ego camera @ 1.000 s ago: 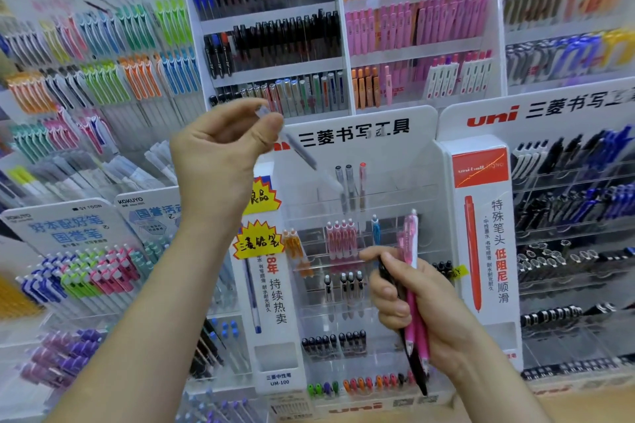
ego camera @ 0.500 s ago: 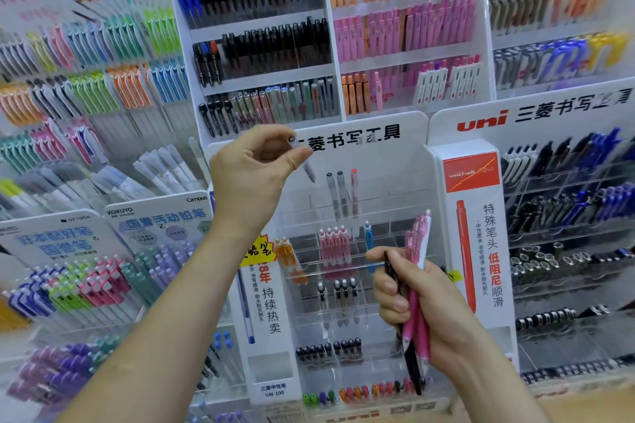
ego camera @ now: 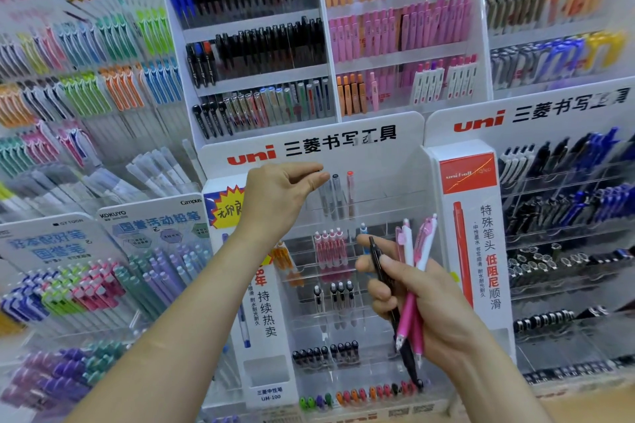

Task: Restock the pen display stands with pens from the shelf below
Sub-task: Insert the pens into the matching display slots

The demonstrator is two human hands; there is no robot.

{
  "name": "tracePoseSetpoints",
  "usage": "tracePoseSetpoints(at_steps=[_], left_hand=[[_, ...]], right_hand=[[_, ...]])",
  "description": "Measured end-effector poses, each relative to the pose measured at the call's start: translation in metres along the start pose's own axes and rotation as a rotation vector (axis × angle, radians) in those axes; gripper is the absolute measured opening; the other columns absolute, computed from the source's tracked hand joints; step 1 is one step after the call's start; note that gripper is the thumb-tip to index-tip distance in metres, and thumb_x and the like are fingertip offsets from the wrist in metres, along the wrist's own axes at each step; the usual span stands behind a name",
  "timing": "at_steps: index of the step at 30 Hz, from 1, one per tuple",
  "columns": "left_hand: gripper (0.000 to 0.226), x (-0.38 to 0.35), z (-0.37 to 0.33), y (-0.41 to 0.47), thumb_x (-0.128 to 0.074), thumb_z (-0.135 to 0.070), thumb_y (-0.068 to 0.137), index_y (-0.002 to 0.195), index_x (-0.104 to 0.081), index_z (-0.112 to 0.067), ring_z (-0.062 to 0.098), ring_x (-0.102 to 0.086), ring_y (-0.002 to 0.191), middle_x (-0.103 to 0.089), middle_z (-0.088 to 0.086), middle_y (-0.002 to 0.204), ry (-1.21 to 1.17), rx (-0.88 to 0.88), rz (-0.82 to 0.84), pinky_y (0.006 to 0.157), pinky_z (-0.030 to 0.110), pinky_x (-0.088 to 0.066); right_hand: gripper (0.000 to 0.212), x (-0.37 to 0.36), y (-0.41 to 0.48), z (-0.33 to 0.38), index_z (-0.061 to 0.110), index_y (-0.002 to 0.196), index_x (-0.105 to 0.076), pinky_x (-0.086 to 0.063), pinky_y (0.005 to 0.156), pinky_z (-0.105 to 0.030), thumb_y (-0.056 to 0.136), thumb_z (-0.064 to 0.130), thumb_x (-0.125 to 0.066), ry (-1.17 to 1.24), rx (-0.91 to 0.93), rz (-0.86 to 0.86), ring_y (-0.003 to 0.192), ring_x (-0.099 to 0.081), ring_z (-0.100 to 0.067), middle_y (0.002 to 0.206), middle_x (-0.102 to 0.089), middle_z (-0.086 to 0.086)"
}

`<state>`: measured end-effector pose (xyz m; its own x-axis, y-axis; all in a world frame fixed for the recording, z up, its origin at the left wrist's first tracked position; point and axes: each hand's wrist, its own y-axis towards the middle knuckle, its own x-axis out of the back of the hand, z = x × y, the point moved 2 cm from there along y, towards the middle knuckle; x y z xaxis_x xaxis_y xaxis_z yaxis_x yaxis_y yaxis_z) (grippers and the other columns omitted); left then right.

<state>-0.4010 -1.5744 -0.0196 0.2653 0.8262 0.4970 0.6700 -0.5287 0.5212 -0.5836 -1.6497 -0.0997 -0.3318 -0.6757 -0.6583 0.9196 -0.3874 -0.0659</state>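
at the top row of the clear acrylic pen stand (ego camera: 378, 161), left hand (ego camera: 278, 196) pinching a translucent grey pen (ego camera: 324, 197), right hand (ego camera: 422, 302) gripping pink, white and black pens (ego camera: 407, 314)

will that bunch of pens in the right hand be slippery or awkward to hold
Probably stiff and light: the pens are slim plastic barrels that the right hand holds together in one grip. They fan apart at the tops, so a loose grip may let one slide out. Round barrels would likely roll if laid flat.
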Motion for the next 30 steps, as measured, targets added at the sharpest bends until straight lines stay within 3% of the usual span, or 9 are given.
tracePoseSetpoints(at_steps=[3,7,16,21,24,25,27,30], left_hand=[[0.027,-0.001,0.000,0.001,-0.076,-0.028,0.079,0.103,-0.075,-0.015,-0.009,-0.062,0.083,-0.072,-0.006,0.098,0.030,-0.007,0.031,0.085,0.007,-0.048],[0.031,0.000,-0.006,0.007,-0.075,-0.027,0.081,0.109,-0.073,-0.013,0.001,-0.063,0.088,-0.073,-0.001,0.102,0.139,-0.048,0.106,0.087,0.012,-0.049],[0.031,0.002,-0.002,0.008,-0.077,-0.022,0.080,0.109,-0.072,-0.014,0.007,-0.064,0.089,-0.072,-0.002,0.097,0.248,-0.013,0.253,0.089,0.022,-0.052],[0.039,0.001,-0.001,0.004,-0.077,-0.027,0.079,0.116,-0.068,-0.018,0.012,-0.065,0.091,-0.069,-0.003,0.094,0.295,-0.048,0.226,0.092,0.033,-0.053],[0.037,0.005,-0.011,-0.011,-0.071,-0.028,0.086,0.121,-0.065,-0.016,0.017,-0.064,0.094,-0.070,0.001,0.104,0.393,-0.236,0.066,0.087,0.038,-0.054],[0.030,0.005,-0.018,-0.019,-0.069,-0.026,0.088,0.116,-0.068,-0.016,0.014,-0.062,0.088,-0.070,-0.002,0.099,0.351,-0.297,0.021,0.082,0.037,-0.054],[0.017,0.003,-0.036,-0.038,-0.067,-0.025,0.089,0.104,-0.073,-0.019,0.007,-0.060,0.076,-0.069,-0.010,0.088,0.189,-0.289,0.084,0.072,0.027,-0.052],[0.018,-0.009,-0.054,-0.059,-0.067,-0.029,0.088,0.104,-0.072,-0.025,0.012,-0.059,0.053,-0.068,-0.012,0.081,-0.112,-0.026,0.372,0.053,0.021,-0.048]], right_hand=[[0.038,0.000,-0.001,0.001,0.007,0.125,-0.059,-0.040,0.042,-0.019,0.087,0.010,-0.055,-0.034,-0.001,0.018,0.050,-0.048,-0.012,0.098,-0.069,-0.017],[0.040,-0.001,-0.002,0.002,0.008,0.128,-0.055,-0.039,0.040,-0.019,0.089,0.010,-0.054,-0.027,-0.016,0.039,0.047,-0.048,-0.012,0.104,-0.069,-0.019],[0.037,0.001,0.001,0.004,0.004,0.125,-0.060,-0.038,0.042,-0.020,0.089,0.005,-0.052,0.013,0.017,0.035,0.050,-0.043,-0.013,0.082,-0.058,-0.016],[0.037,0.001,0.001,0.003,0.001,0.127,-0.057,-0.038,0.046,-0.020,0.091,0.004,-0.051,-0.060,0.035,0.040,0.053,-0.045,-0.013,0.086,-0.063,-0.017],[0.041,0.001,0.000,0.004,0.000,0.131,-0.052,-0.039,0.047,-0.021,0.090,0.005,-0.054,-0.095,0.054,0.058,0.053,-0.046,-0.013,0.089,-0.065,-0.018],[0.042,0.001,-0.001,0.004,0.001,0.131,-0.052,-0.040,0.047,-0.021,0.090,0.005,-0.056,-0.105,0.061,0.068,0.053,-0.047,-0.013,0.090,-0.066,-0.019],[0.043,0.000,-0.001,0.005,0.003,0.131,-0.054,-0.040,0.048,-0.021,0.089,0.008,-0.062,-0.119,0.071,0.105,0.053,-0.047,-0.014,0.091,-0.066,-0.021],[0.031,-0.005,-0.001,0.006,0.007,0.118,-0.064,-0.037,0.048,-0.021,0.089,0.011,-0.057,-0.176,0.087,0.205,0.052,-0.046,-0.014,0.087,-0.063,-0.020]])
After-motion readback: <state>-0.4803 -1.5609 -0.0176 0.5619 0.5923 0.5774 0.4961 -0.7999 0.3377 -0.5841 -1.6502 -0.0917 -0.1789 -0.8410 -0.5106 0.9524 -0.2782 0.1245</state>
